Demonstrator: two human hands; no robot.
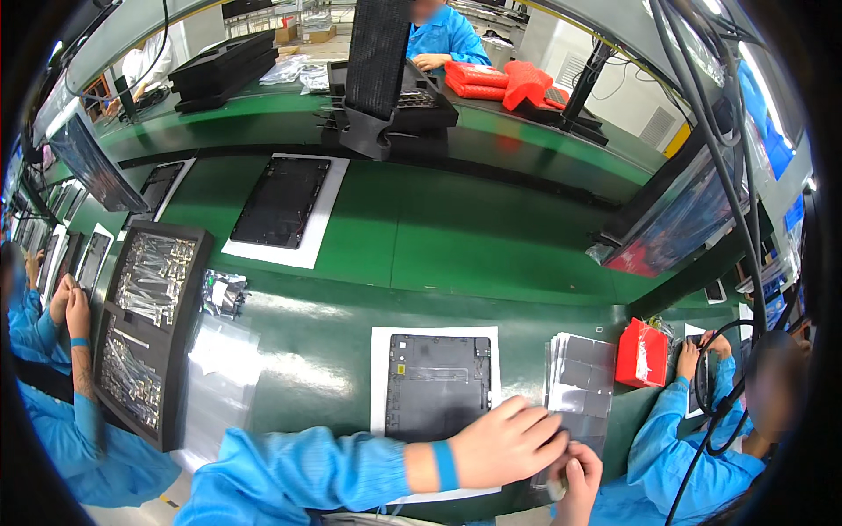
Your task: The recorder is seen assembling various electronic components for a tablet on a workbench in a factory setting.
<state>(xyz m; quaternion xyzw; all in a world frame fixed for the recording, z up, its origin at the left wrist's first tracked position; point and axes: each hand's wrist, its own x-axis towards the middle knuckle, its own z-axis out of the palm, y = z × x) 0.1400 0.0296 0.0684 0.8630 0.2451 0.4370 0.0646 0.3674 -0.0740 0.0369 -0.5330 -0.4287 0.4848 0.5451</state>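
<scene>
A black tablet back shell [438, 368] lies on a white sheet [381, 386] in front of me. My left arm, in a blue sleeve and blue wristband, crosses its lower part. My left hand [504, 445] has its fingers bent and brought together, meeting my right hand [579, 480] just right of the shell. Between the fingertips is something small, partly dark and partly pale, too hidden to name. My right hand's thumb and fingers are closed in a pinch. Beneath and behind both hands lies a stack of clear sheets with dark rectangular pieces [583, 361].
At left stands a black foam tray [167, 333] of small metallic parts, beside clear plastic sheets [219, 368]. A red box [642, 355] sits at right. Another shell [282, 202] rests farther back. Co-workers sit on both sides; cables [745, 219] hang at right.
</scene>
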